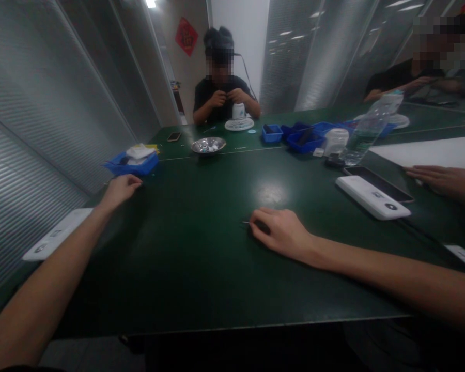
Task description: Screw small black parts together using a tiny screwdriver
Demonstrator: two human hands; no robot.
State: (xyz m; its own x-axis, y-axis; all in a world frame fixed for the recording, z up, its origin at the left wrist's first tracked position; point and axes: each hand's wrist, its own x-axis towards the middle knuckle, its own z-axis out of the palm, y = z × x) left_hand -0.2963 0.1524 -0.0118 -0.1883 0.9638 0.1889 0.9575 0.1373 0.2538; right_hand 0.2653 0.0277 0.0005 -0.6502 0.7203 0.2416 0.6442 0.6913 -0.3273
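Observation:
My right hand (273, 230) rests on the green table (186, 248), thumb and fingers pinched on a thin, pale metal pin-like piece (246, 222) whose tip points left. What kind of piece it is, I cannot make out. Further off to the left, my left hand (120, 190) is closed, its fingertips pressed together just in front of a blue tray (137, 169). Anything between those fingers is hidden. White crumpled material (139, 151) and a yellow piece (152, 148) lie in or on that tray.
A metal dish (208, 146) with small parts stands mid-table. At right are a white power bank (372, 196), a phone (377, 183) and a water bottle (366, 132). Another white device (58, 235) lies left. Across, a person (221, 88) handles white fan parts (239, 124); another person's hand (445, 180) is at right.

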